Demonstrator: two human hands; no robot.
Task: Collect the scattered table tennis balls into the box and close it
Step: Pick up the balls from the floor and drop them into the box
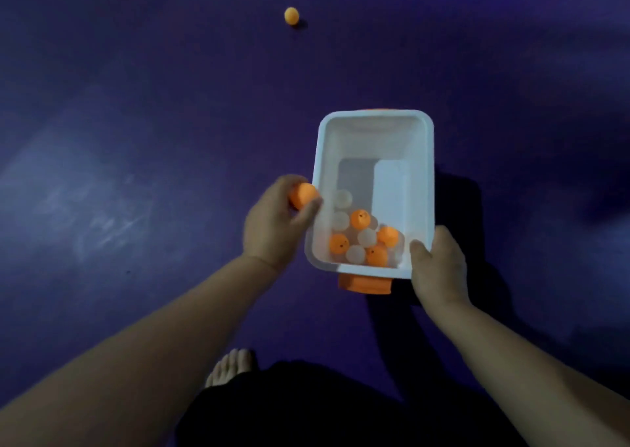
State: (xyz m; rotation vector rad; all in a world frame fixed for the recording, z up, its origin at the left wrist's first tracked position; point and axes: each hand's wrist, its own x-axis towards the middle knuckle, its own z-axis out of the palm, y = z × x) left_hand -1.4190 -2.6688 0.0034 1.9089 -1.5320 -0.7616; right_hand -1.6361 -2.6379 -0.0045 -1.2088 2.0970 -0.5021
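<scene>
A white plastic box (422, 160) with orange clasps is held above the purple floor, open, no lid in view. Several orange and white table tennis balls (361, 238) lie in its near end. My right hand (438, 264) grips the box's near right corner. My left hand (276, 225) holds an orange ball (303, 194) in its fingers just outside the box's left rim. One more orange ball (291, 15) lies on the floor far ahead.
The purple floor (136, 140) spreads all around, with pale scuff marks at the left. A bare foot (231, 366) and dark clothing show at the bottom of the view, below the box.
</scene>
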